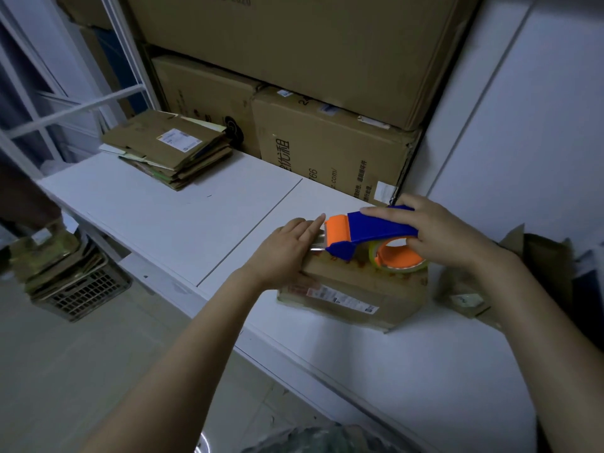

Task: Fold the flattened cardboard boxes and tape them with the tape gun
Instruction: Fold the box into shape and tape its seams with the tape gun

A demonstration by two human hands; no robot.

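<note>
Centre right: right grip [447, 233] clasps a blue-orange tape gun [379, 227] atop a cardboard box [359, 286]; left grip [287, 246], fingers straight, presses the box.

Tape gun [369, 230] hides much of the top of the box [402, 305]; its label [343, 300] is unreadable; cartons [294, 44] at 12 o'clock are cropped.

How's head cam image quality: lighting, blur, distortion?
Head view: dim, flat, bluish light, no glare or hard shadows. Head view centre: tape gun, left hand and right hand fairly sharp; label on the small box too soft to read. Head view edges: wide-angle distortion slants the white rack, and the bottom edge is smeared.
</note>
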